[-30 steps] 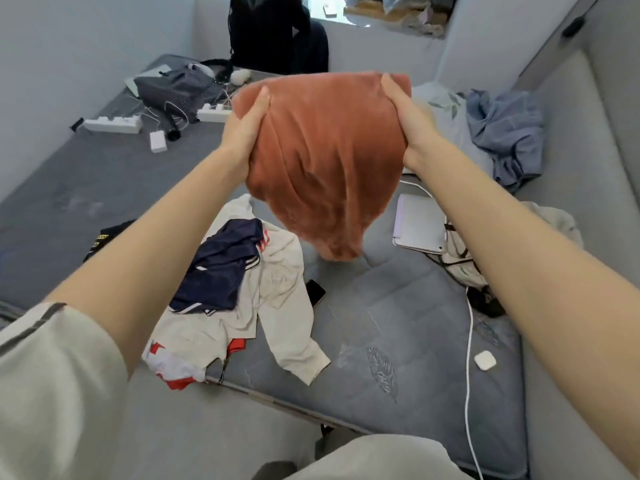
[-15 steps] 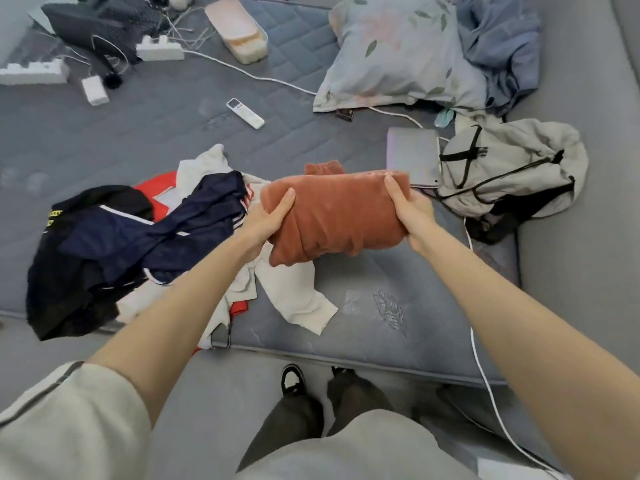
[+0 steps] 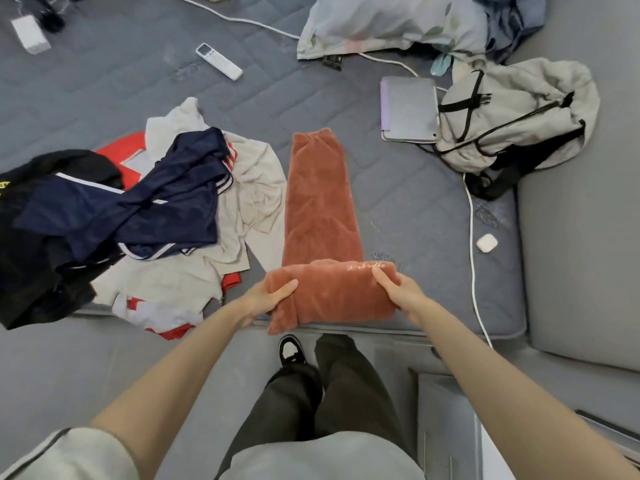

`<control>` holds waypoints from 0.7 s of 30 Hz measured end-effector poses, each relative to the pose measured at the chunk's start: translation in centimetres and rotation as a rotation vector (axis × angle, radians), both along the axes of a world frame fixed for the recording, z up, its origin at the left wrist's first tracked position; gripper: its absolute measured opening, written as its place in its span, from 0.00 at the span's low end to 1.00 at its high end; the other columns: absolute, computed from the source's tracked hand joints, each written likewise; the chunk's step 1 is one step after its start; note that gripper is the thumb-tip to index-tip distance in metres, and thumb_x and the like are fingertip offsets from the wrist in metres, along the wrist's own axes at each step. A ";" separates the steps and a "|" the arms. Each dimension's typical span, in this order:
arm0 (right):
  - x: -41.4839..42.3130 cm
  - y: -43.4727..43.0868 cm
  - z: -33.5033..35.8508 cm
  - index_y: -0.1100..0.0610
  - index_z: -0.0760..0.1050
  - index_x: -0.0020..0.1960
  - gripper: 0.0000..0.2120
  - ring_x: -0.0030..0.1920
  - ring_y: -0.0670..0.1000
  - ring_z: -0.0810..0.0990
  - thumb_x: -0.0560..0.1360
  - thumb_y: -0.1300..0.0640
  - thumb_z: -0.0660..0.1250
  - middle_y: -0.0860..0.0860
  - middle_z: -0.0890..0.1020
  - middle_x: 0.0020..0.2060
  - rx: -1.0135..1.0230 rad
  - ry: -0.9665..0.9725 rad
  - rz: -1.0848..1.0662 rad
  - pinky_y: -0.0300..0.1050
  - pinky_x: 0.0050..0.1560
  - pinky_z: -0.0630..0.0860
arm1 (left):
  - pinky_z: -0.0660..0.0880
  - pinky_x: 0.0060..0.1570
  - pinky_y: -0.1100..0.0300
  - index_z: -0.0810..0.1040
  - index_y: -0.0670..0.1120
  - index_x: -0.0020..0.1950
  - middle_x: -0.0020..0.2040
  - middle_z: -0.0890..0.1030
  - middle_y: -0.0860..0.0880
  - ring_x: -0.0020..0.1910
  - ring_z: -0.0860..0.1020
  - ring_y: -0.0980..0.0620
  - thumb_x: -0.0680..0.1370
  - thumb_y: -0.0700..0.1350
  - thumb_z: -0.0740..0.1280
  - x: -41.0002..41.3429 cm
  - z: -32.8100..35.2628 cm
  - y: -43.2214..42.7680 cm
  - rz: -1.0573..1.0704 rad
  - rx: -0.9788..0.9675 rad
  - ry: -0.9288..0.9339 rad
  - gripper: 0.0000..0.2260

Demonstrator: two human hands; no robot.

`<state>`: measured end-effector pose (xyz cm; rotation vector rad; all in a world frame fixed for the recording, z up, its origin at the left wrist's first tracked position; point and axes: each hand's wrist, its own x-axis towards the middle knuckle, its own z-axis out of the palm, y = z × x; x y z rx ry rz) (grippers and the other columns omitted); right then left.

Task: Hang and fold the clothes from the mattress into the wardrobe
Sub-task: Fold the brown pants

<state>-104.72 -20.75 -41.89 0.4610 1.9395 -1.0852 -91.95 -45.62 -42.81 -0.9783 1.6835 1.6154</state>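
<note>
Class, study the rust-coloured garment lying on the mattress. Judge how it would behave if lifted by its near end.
Probably floppy: the rust-coloured garment lies flat, and its near end bends over in a soft roll between the left hand and the right hand, so the far part would likely dangle. Its plush pile suggests little slipping in the grip.

Slim white remote control; flat grey tablet — light grey fabric backpack beside it; small white earbud case.
</note>
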 end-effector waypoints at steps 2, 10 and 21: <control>0.2 -0.2 -1.3 0.55 0.76 0.63 0.23 0.61 0.53 0.76 0.74 0.42 0.68 0.53 0.79 0.60 0.023 -0.032 -0.007 0.49 0.64 0.73 | 0.72 0.64 0.53 0.71 0.48 0.70 0.64 0.77 0.48 0.61 0.76 0.49 0.75 0.59 0.68 0.3 -1.1 0.3 0.025 0.015 -0.034 0.27; -4.7 -3.8 -6.7 0.59 0.74 0.65 0.28 0.54 0.51 0.74 0.75 0.40 0.67 0.51 0.76 0.54 0.052 -0.031 -0.091 0.44 0.53 0.70 | 0.71 0.49 0.62 0.74 0.46 0.67 0.61 0.78 0.48 0.51 0.75 0.53 0.73 0.60 0.70 -5.1 -6.3 -1.6 0.221 -0.129 -0.032 0.27; -9.1 -6.7 -13.6 0.56 0.72 0.64 0.35 0.56 0.53 0.75 0.70 0.31 0.65 0.50 0.77 0.56 0.177 0.002 -0.112 0.48 0.60 0.72 | 0.71 0.37 0.68 0.75 0.47 0.63 0.54 0.80 0.51 0.46 0.78 0.58 0.70 0.70 0.64 -10.6 -12.2 -3.7 0.454 -0.094 -0.124 0.32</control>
